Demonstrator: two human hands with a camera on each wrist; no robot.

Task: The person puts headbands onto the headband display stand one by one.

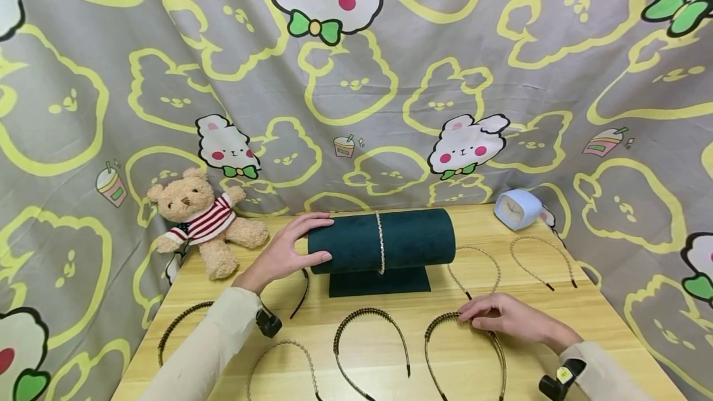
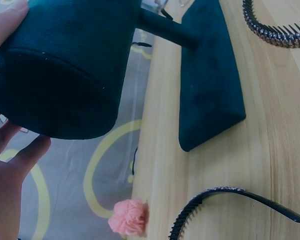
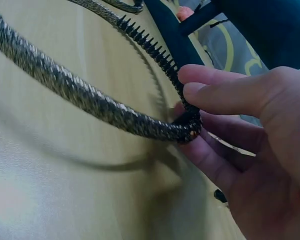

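Well, the left hand (image 1: 289, 249) grasps the left end of the dark green display stand (image 1: 348, 243), with the thumb bent over the front of its padded roll and the other fingers reaching round the far side. A thin beaded band (image 1: 381, 243) crosses the front of that roll near its middle. The stand's flat base rests on the wooden table (image 1: 568, 320). In front of the stand and to its right, the right hand (image 1: 509, 320) pinches a toothed headband (image 3: 90, 97) between thumb and fingers; the right wrist view shows its glittery outer side, the teeth along its inner edge, and its shadow on the wood below. A brown headband (image 1: 367, 310) lies directly in front of the stand, and a pale headband (image 1: 286, 343) lies in front and to the left. A black headband (image 2: 220, 190) lies just left of the base, while a dark headband (image 1: 181, 312) sits farther left, partly hidden by the left sleeve (image 1: 206, 339). Right of the stand come a beaded headband (image 1: 473, 248) and, farther off, a slim headband (image 1: 535, 238). A teddy bear (image 1: 208, 218) in a striped top sits left of the stand, a pink puff (image 2: 129, 217) lies to its left as well, a light blue clock (image 1: 518, 208) stands to its right, and a patterned curtain (image 1: 356, 104) hangs behind it.
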